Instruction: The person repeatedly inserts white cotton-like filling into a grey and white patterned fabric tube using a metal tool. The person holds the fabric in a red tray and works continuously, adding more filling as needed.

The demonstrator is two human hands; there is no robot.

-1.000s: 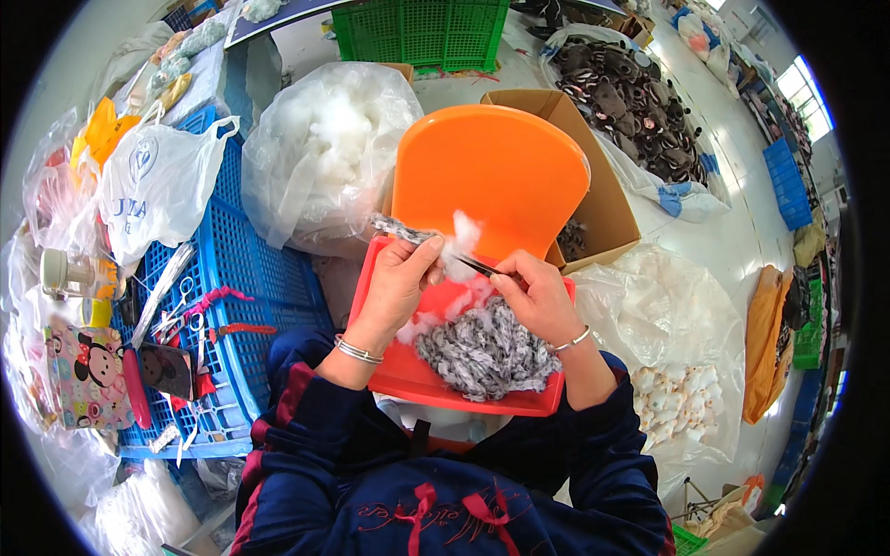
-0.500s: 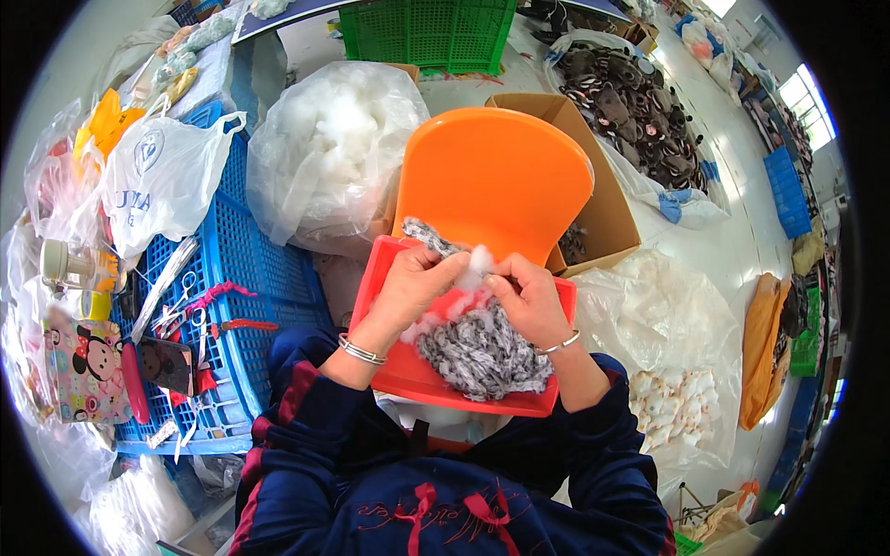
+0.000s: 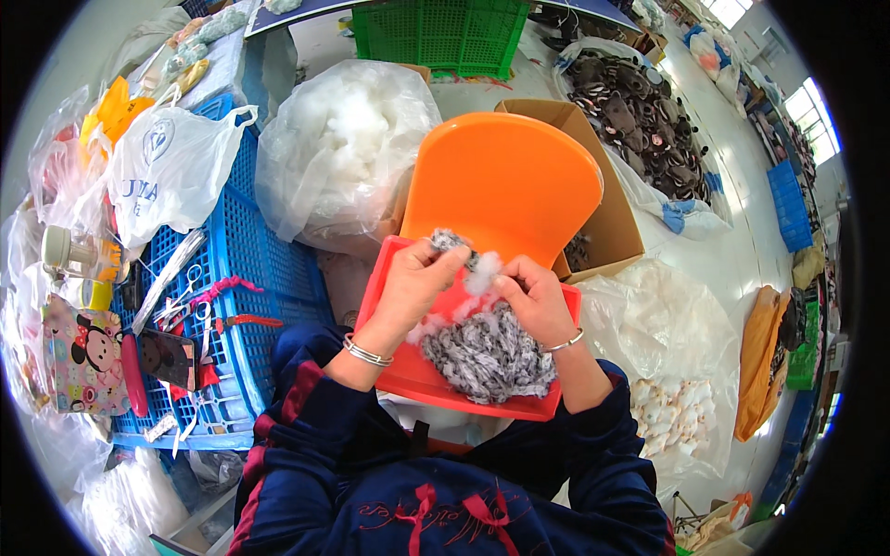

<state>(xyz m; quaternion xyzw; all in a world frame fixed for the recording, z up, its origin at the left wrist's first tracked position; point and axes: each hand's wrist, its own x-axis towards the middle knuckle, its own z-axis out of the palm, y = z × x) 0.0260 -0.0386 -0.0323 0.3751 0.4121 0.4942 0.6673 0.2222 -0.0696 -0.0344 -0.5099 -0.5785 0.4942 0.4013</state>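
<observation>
Above a red plastic tray [image 3: 408, 380], my left hand [image 3: 408, 292] pinches a small fuzzy grey-and-white plush piece [image 3: 451, 243] between thumb and fingers. My right hand [image 3: 540, 304] is beside it, its thumb and fingers closed on a tuft of white stuffing [image 3: 482, 273] that bridges the gap to the plush piece. Below both hands, a heap of similar grey plush pieces [image 3: 491, 360] lies in the tray, with more bits of stuffing along its left edge. How far the stuffing reaches into the held piece is hidden by my fingers.
An orange chair [image 3: 501, 185] stands just beyond the tray, before a cardboard box [image 3: 616, 222]. A clear bag of stuffing [image 3: 343, 148] is at far left. Scissors [image 3: 193, 278] and a phone [image 3: 167, 361] lie on a blue crate [image 3: 278, 278]. Plastic sheeting [image 3: 663, 324] covers floor at right.
The held plush piece has turned and now looks shorter above my left fingers. My right hand has drawn slightly away, leaving more stuffing showing between the hands. The whole view has shifted a little.
</observation>
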